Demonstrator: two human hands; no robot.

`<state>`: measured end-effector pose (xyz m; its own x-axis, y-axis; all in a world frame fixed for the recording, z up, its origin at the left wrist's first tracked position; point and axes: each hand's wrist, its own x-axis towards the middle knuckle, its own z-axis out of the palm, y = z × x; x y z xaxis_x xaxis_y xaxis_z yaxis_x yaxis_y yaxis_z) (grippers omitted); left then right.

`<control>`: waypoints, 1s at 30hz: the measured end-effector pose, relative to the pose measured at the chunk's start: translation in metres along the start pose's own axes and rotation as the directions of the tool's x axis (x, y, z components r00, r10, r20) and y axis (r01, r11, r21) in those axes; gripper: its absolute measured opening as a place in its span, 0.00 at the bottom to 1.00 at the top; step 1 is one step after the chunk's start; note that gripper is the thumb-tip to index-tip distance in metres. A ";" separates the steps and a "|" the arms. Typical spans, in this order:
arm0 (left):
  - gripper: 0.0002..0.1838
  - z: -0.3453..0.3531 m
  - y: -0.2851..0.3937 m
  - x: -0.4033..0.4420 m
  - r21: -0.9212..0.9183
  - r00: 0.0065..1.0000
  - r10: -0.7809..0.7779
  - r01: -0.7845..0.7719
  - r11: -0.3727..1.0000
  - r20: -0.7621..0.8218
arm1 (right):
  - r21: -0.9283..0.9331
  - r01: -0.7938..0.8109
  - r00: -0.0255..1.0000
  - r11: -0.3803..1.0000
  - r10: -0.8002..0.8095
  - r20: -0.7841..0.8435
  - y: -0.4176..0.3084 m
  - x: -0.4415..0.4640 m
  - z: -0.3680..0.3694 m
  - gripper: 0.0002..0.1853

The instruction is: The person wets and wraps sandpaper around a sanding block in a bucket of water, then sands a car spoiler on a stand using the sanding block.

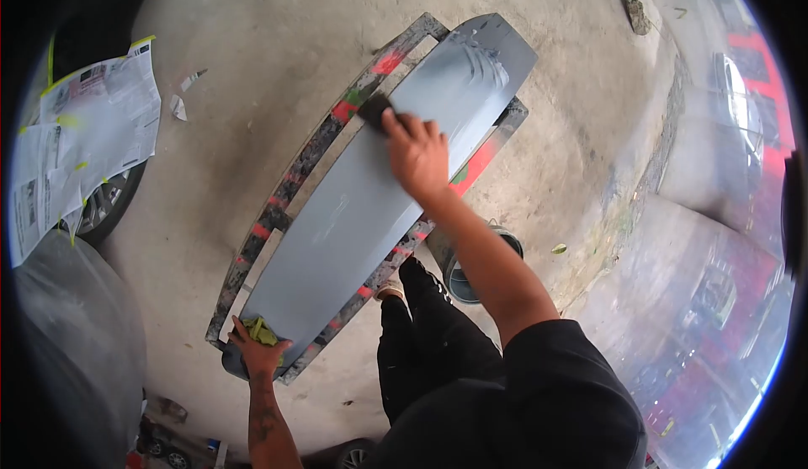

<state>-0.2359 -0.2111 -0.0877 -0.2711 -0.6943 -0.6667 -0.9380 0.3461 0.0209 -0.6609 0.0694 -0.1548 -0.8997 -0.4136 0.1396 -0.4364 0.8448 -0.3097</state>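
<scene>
A long grey panel (337, 208) lies diagonally on a paint-stained frame (307, 162), with wet-looking streaks near its upper end. My right hand (418, 156) presses a dark block (376, 113) onto the panel's left edge, in the upper half, its fingers closed on the block. At the panel's lower end, my left hand (258, 353) rests over a crumpled yellow-green cloth (261, 331), fingers bent around it and touching the panel.
A bucket (471, 275) stands on the concrete floor right of my legs. On the left are a wheel (105, 204), masking paper (93, 124) and plastic sheeting (80, 326). More clear sheeting (707, 301) hangs at the right. A stone-like lump (637, 16) lies at the upper right.
</scene>
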 end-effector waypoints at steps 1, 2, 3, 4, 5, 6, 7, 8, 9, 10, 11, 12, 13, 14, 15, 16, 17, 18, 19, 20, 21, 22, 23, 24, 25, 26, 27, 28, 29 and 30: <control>0.86 0.000 0.002 0.000 0.006 1.000 0.004 -0.004 1.000 -0.009 | 0.061 0.098 0.993 0.993 -0.102 0.058 -0.019 -0.020 -0.002 0.29; 0.86 -0.003 0.000 -0.002 0.021 1.000 0.007 -0.007 1.000 -0.014 | 0.047 0.219 0.973 0.975 -0.222 0.058 -0.022 -0.032 0.002 0.28; 0.86 -0.003 -0.002 -0.003 0.025 1.000 0.016 -0.016 1.000 -0.018 | 0.031 0.252 0.965 0.967 -0.254 0.064 -0.013 -0.025 -0.003 0.28; 0.85 -0.002 -0.004 -0.001 0.026 0.999 0.023 -0.022 0.999 -0.023 | 0.016 0.289 0.955 0.957 -0.289 0.070 0.005 -0.006 -0.007 0.28; 0.85 0.001 -0.004 -0.001 0.022 0.999 0.027 -0.027 0.999 -0.029 | -0.023 0.217 0.976 0.976 -0.216 0.027 0.029 0.017 -0.005 0.28; 0.85 0.002 -0.003 -0.004 0.023 0.999 0.018 -0.017 1.000 -0.029 | -0.040 0.069 0.997 0.997 -0.068 0.022 0.057 0.046 0.003 0.27; 0.85 0.000 -0.001 -0.005 0.026 0.999 0.014 -0.014 1.000 -0.031 | -0.097 -0.013 1.000 0.995 0.012 -0.009 0.081 0.071 0.000 0.26; 0.85 -0.001 0.002 -0.004 0.027 0.999 0.011 -0.011 1.000 -0.035 | -0.123 -0.102 0.995 0.987 0.101 -0.018 0.095 0.090 -0.005 0.25; 0.85 -0.001 0.003 -0.005 0.024 0.999 0.011 -0.010 1.000 -0.031 | -0.168 -0.174 0.985 0.970 0.170 -0.042 0.095 0.098 -0.004 0.24; 0.85 -0.001 0.004 -0.005 0.020 1.000 0.012 -0.011 1.000 -0.028 | -0.152 -0.184 0.983 0.971 0.179 -0.045 0.088 0.091 0.000 0.24; 0.85 -0.003 0.004 -0.006 0.013 1.000 0.014 -0.014 1.000 -0.027 | -0.136 -0.192 0.981 0.972 0.187 -0.051 0.071 0.081 0.004 0.24; 0.85 -0.004 0.003 -0.005 0.019 0.999 0.018 -0.017 1.000 -0.030 | -0.119 -0.198 0.980 0.973 0.191 -0.062 0.051 0.071 0.008 0.24; 0.85 -0.003 0.003 -0.005 0.021 0.999 0.023 -0.022 1.000 -0.033 | -0.082 -0.150 0.989 0.985 0.150 -0.013 0.021 0.049 0.011 0.28; 0.85 -0.002 0.002 -0.005 0.025 0.999 0.028 -0.027 0.999 -0.037 | -0.033 -0.075 0.997 0.997 0.076 0.025 -0.011 0.020 0.011 0.27; 0.85 -0.001 0.000 -0.005 0.023 0.999 0.034 -0.033 0.999 -0.038 | 0.001 0.057 0.998 0.998 -0.057 0.033 -0.039 -0.010 0.017 0.28; 0.85 0.001 -0.002 -0.004 0.020 0.998 0.041 -0.040 0.999 -0.039 | 0.065 0.196 0.977 0.978 -0.200 0.070 -0.065 -0.037 0.012 0.29; 0.85 0.000 -0.004 -0.003 0.023 0.998 0.050 -0.049 0.999 -0.040 | 0.109 0.306 0.938 0.946 -0.319 0.132 -0.079 -0.055 0.012 0.29; 0.85 -0.002 -0.004 -0.004 0.027 0.998 0.052 -0.051 0.998 -0.038 | 0.096 0.323 0.935 0.942 -0.333 0.122 -0.076 -0.054 0.011 0.28; 0.85 -0.002 -0.001 -0.007 0.035 0.998 0.051 -0.049 0.998 -0.035 | 0.087 0.338 0.931 0.937 -0.346 0.114 -0.063 -0.045 0.010 0.26; 0.85 -0.003 0.001 -0.006 0.040 0.998 0.048 -0.046 0.998 -0.038 | 0.080 0.356 0.926 0.931 -0.363 0.101 -0.047 -0.031 0.012 0.25; 0.85 -0.003 -0.001 -0.006 0.048 0.998 0.049 -0.047 0.998 -0.037 | -0.005 0.231 0.969 0.973 -0.229 0.093 -0.023 -0.008 0.013 0.25; 0.85 -0.002 -0.004 -0.005 0.056 0.998 0.049 -0.047 0.997 -0.033 | -0.023 0.073 0.996 0.997 -0.071 0.054 0.007 0.019 0.015 0.25; 0.85 0.000 -0.007 -0.002 0.061 0.998 0.048 -0.046 0.997 -0.028 | -0.062 -0.076 0.997 0.995 0.075 -0.011 0.035 0.041 0.011 0.26; 0.86 0.001 -0.002 -0.002 0.076 0.999 0.043 -0.040 0.996 -0.028 | -0.101 -0.142 0.986 0.985 0.132 -0.101 0.059 0.052 0.015 0.26; 0.86 -0.002 0.006 -0.002 0.091 0.999 0.037 -0.035 0.995 -0.028 | -0.088 -0.144 0.985 0.986 0.135 -0.104 0.042 0.043 0.021 0.26; 0.86 -0.003 0.000 -0.007 0.103 0.999 0.026 -0.023 0.994 -0.025 | -0.074 -0.141 0.986 0.987 0.134 -0.102 0.009 0.022 0.028 0.26; 0.85 -0.005 0.002 -0.008 0.086 1.000 0.009 -0.008 0.996 -0.004 | -0.067 -0.145 0.984 0.987 0.137 -0.112 -0.018 0.008 0.029 0.26; 0.84 -0.008 0.003 -0.010 0.068 1.000 -0.003 0.002 0.998 0.013 | -0.031 -0.109 0.989 0.993 0.106 -0.108 -0.058 -0.019 0.032 0.27; 0.84 -0.010 0.005 -0.009 0.049 1.000 -0.013 0.012 0.999 0.026 | 0.036 -0.047 0.988 0.998 0.052 -0.145 -0.100 -0.052 0.040 0.27; 0.84 -0.009 0.004 -0.007 0.059 1.000 -0.014 0.013 0.998 0.020 | 0.093 0.015 0.993 0.996 -0.004 -0.115 -0.145 -0.086 0.045 0.25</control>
<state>-0.2398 -0.2106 -0.0757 -0.2539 -0.6863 -0.6816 -0.9270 0.3738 -0.0311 -0.5199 -0.0332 -0.1645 -0.8932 -0.3750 0.2481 -0.4467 0.8035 -0.3935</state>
